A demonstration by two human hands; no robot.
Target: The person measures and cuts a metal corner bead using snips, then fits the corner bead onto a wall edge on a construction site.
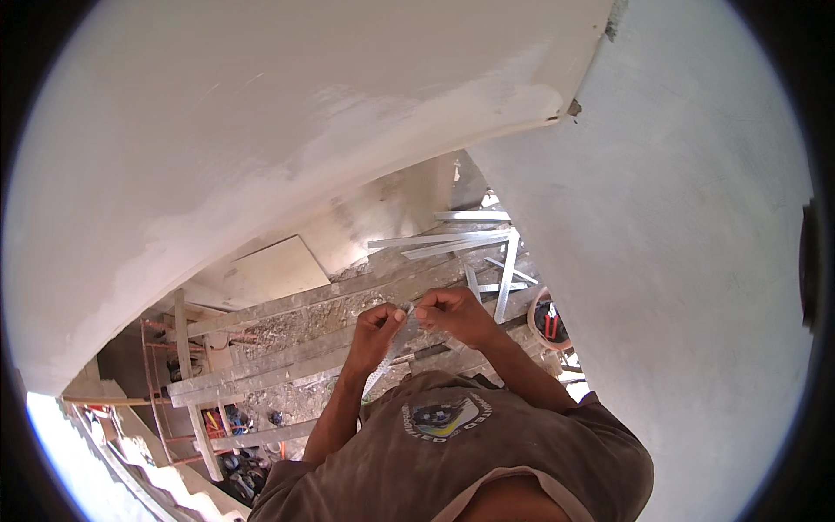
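My left hand (377, 335) and my right hand (457, 315) are close together in front of my chest. Thumb and fingers are pinched on each. Between the fingertips is the upper end of a narrow, light grey metal strip (397, 350) that looks perforated. It slants down to the left, passing behind my left wrist, and its lower part is hidden by my arm and shirt. The fingers cover just how each hand grips the end.
A pale plastered surface (287, 113) curves overhead, and a smooth wall (687, 217) rises at right. Wooden planks (261, 370) lie below me beside a rusty metal frame (156, 374). Metal profiles (452, 239) and a bucket with red-handled tools (532, 326) are beyond my right hand.
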